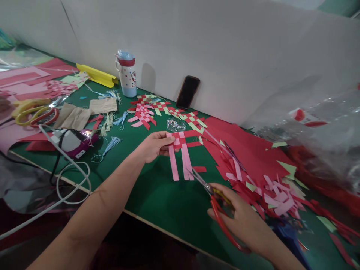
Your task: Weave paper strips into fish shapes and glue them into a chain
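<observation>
My left hand (159,145) pinches the top left corner of a woven piece of pink and red paper strips (179,141) above the green table. Its loose pink ends hang down, and its red ends reach to the right. My right hand (236,213) grips a pair of scissors (209,187) with red and yellow handles. The blades are a little apart, with their tips at the lower ends of the hanging pink strips. Whether the tips touch the paper I cannot tell. Just behind the woven piece lies a clear dish of small beads (176,125).
Finished-looking red, pink and green woven pieces (161,107) lie behind. A phone (188,92) leans on the wall near a bottle (128,75). Red sheets and paper scraps (281,197) cover the right. More scissors (33,112), tassels (111,144) and a white cable (74,161) lie left.
</observation>
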{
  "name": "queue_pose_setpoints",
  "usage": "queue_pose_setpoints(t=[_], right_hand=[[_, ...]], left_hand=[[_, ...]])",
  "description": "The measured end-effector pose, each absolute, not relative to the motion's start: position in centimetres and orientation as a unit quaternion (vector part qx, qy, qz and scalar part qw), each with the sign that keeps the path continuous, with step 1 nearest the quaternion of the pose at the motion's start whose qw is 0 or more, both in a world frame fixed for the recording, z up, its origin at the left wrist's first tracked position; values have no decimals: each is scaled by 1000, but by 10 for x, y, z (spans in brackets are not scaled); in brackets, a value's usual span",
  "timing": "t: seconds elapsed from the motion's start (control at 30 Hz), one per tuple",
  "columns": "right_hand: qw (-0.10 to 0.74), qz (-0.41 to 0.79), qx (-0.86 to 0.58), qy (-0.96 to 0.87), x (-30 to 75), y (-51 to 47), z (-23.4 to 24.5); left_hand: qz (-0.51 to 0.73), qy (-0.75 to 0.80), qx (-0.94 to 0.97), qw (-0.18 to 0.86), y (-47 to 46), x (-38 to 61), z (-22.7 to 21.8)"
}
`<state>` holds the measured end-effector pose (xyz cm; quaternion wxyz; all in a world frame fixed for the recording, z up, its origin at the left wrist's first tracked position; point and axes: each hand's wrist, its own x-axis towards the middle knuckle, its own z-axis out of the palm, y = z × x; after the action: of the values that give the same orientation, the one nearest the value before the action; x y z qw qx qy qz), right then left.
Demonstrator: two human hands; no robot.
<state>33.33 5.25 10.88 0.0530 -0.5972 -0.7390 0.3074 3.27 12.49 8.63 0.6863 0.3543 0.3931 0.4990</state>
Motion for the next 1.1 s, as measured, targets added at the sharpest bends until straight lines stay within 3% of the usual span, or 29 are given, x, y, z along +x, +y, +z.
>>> queue_pose_setpoints(t=[0.17,0.37,0.67,0.8,1.1], right_hand=[[62,102,-598,-793,362,66,79],[40,85,-566,-819,363,62,86],[316,316,-591,-672,291,75,109],[343,390,-555,-650,269,80,98],[342,433,-557,-621,262,75,92]], left_hand=[[506,410,338,679,126,35,86],[474,420,306,710,122,47,85],[444,394,334,732,112,68,81],[453,396,338,724,109,74,80],[458,406,361,704,107,75,81]])
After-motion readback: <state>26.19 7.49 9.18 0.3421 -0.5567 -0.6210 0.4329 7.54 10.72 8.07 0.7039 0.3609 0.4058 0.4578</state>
